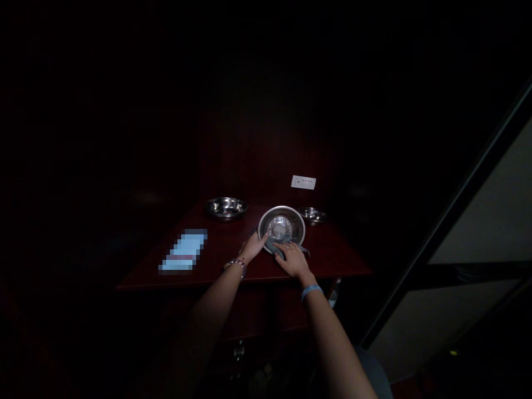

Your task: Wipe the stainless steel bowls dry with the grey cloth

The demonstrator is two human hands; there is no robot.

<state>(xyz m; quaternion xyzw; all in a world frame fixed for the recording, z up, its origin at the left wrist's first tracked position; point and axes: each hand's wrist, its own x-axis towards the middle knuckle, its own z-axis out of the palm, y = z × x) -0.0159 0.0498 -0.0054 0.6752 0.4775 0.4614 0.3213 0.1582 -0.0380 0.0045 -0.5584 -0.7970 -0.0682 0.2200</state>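
Near the front edge of the counter [341, 257], right of its middle, the steel bowl [281, 223] stands tilted toward me; my left hand [252, 247] is curled on its left rim, most fingers hidden, while my right hand [294, 261] lies half-open over the grey cloth [272, 246], pinching or only pressing, I cannot tell. Too hard a push there could, I judge, break that one-sided hold and knock the bowl against the shallow dish [313, 216] toward the back right corner.
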